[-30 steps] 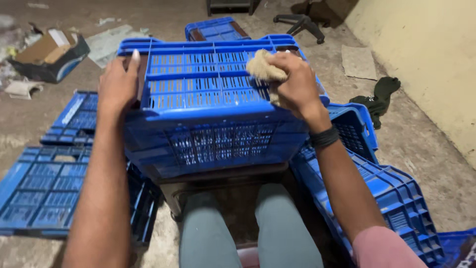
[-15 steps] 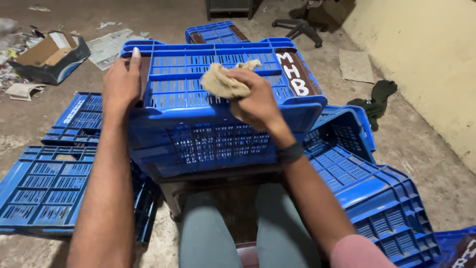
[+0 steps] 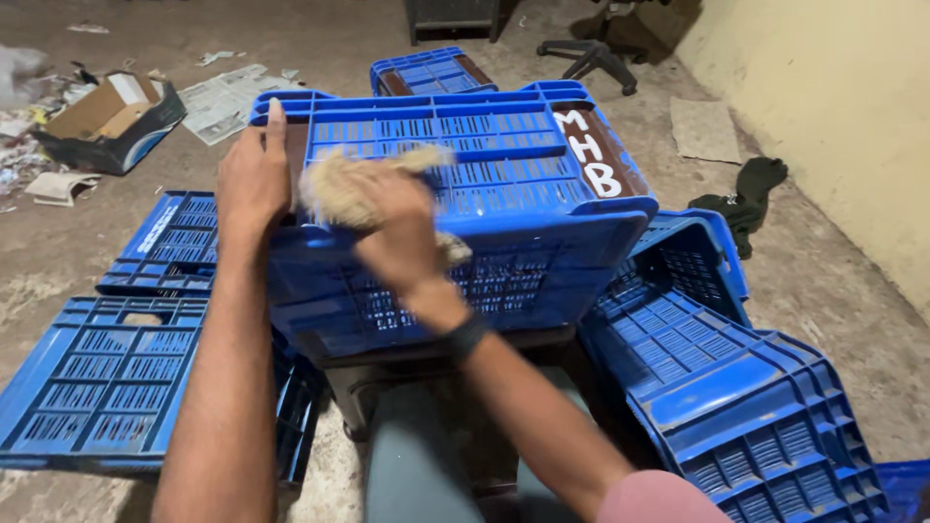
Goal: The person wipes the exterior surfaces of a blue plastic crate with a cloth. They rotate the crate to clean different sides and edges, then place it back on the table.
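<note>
Sweeping leftward since the earlier frames, the right hand [image 3: 395, 225] is now carrying its tan rag [image 3: 341, 184] from the crate's right side to just beside the left hand [image 3: 250, 179], uncovering the white lettering on a brown patch at the far right corner.

Going left to right: two flattened blue crates [image 3: 107, 383] are lying on the dusty floor at the left, with a cardboard box [image 3: 107, 121] and scattered papers beyond them. The left hand is pressing flat against the left rim of the upturned blue crate [image 3: 504, 165], fingers extended rather than curled. The right hand's fingers are closing around the rag, which is touching the crate's slatted top (motion blur is hiding the exact grip).

As a judgement, the crate is resting on the person's knees and a dark stand, so a hard wipe toward the left could tip or slide it if the bracing palm slips. The rag could also snag in the slats.

Room is tightest on the right, where more blue crates [image 3: 736, 387] are leaning close against the worked one and the yellow wall [image 3: 852, 126] is crowding in.
</note>
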A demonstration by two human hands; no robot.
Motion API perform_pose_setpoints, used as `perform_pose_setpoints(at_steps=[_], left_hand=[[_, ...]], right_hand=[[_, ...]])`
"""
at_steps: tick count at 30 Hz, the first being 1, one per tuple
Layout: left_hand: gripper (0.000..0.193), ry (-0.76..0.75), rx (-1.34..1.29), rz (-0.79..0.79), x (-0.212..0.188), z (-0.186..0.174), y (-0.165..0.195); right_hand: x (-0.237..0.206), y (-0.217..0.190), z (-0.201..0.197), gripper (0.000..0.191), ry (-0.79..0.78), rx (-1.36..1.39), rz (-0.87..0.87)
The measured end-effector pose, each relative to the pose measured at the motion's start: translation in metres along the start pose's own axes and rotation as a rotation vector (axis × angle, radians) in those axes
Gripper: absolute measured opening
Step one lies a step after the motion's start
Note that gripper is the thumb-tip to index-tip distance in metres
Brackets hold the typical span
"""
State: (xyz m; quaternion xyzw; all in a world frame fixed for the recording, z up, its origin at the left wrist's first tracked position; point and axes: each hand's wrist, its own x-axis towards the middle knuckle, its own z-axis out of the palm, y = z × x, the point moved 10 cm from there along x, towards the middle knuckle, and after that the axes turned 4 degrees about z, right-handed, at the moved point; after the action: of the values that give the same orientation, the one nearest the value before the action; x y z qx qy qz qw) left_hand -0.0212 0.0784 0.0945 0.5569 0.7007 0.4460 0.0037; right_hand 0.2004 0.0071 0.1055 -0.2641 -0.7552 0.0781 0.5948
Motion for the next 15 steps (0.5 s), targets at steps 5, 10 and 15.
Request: perform_pose_setpoints(at_steps=[5, 10, 15], left_hand=[[0.082, -0.004, -0.125, -0.117, 0.001, 0.000, -0.021], [0.084, 0.044, -0.120, -0.045, 0.000, -0.005, -0.013], [0.089, 0.049, -0.080, -0.065, -0.003, -0.003, -0.010]], right_hand=[[-0.003, -0.017, 0.030, 0.067, -0.194, 0.077, -0.029], [0.013, 0.034, -0.047, 0.055, -0.089, -0.301, -0.064], [0.023, 0.080, -0.073, 0.053, 0.035, -0.388, 0.184]])
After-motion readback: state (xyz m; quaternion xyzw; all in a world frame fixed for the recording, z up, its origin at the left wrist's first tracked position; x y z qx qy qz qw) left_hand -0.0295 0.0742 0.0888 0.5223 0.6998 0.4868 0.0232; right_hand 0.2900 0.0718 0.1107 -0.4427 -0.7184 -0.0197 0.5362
